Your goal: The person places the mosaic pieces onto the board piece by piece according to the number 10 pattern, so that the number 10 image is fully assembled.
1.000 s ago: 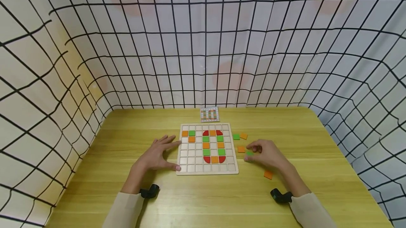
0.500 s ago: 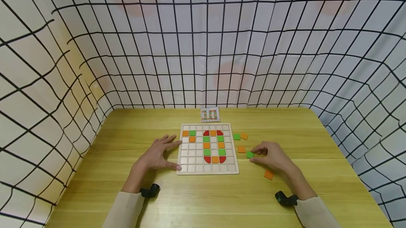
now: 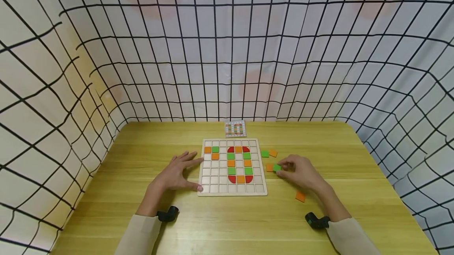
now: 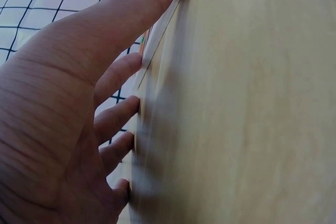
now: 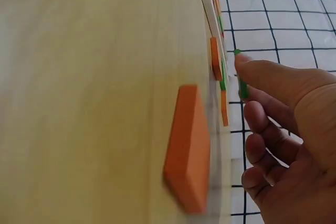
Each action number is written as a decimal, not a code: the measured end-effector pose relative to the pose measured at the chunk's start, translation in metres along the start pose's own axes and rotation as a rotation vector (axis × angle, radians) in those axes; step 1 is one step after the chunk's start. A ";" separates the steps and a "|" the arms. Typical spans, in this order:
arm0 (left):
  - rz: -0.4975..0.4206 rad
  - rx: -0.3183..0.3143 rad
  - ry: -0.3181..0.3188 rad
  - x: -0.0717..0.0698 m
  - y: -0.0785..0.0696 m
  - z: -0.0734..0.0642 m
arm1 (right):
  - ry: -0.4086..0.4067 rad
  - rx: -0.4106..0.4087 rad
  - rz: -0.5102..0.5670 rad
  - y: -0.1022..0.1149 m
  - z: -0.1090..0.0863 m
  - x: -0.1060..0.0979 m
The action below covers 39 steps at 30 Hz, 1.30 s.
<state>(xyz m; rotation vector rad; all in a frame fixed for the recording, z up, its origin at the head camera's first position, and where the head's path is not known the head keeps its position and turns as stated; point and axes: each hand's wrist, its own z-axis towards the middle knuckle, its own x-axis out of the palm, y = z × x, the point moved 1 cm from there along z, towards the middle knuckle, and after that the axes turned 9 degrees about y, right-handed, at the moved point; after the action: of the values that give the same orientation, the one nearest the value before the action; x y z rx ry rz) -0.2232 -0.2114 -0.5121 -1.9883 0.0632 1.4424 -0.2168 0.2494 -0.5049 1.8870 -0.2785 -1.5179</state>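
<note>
My right hand [image 3: 298, 171] pinches a green square tile [image 3: 276, 168] between thumb and forefinger, lifted off the table in the right wrist view, where the tile [image 5: 242, 88] shows edge-on. At the pale gridded board [image 3: 214, 186], my left hand [image 3: 173, 173] lies spread, with thumb and forefinger touching the left edge; its other fingers [image 4: 116, 121] rest on the table. On the board, red, orange and green pieces form a rounded ring [image 3: 231, 163]. Two orange tiles and a green tile [image 3: 215, 149] sit in the upper left cells.
Right of the board lie an orange tile [image 3: 269, 167], a green tile [image 3: 265, 154] and another orange tile [image 3: 273, 153]. One more orange tile [image 3: 300, 196] lies near the right wrist. A small pattern card [image 3: 235, 129] is behind the board. Black-gridded white fabric [image 3: 227, 69] surrounds the table.
The right hand drew the green tile slightly right along the table, then lifted it and moved it back toward the board, beside the orange tile. The left hand stays in place.
</note>
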 end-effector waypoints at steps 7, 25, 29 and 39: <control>0.003 0.000 0.003 0.000 0.000 0.001 | -0.025 -0.040 0.035 0.018 0.014 0.006; 0.005 0.003 0.003 0.000 -0.001 -0.001 | 0.029 -0.159 0.111 0.091 0.076 0.057; 0.002 0.004 0.001 -0.001 -0.002 -0.001 | 0.049 -0.168 0.149 0.105 0.087 0.072; 0.008 0.009 0.004 -0.001 0.001 -0.001 | 0.099 -0.152 0.123 0.130 0.102 0.096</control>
<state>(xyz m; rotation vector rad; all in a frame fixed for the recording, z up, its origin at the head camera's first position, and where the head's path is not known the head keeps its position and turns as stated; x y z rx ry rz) -0.2233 -0.2128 -0.5110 -1.9855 0.0792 1.4407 -0.2501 0.0610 -0.5058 1.7853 -0.2236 -1.3224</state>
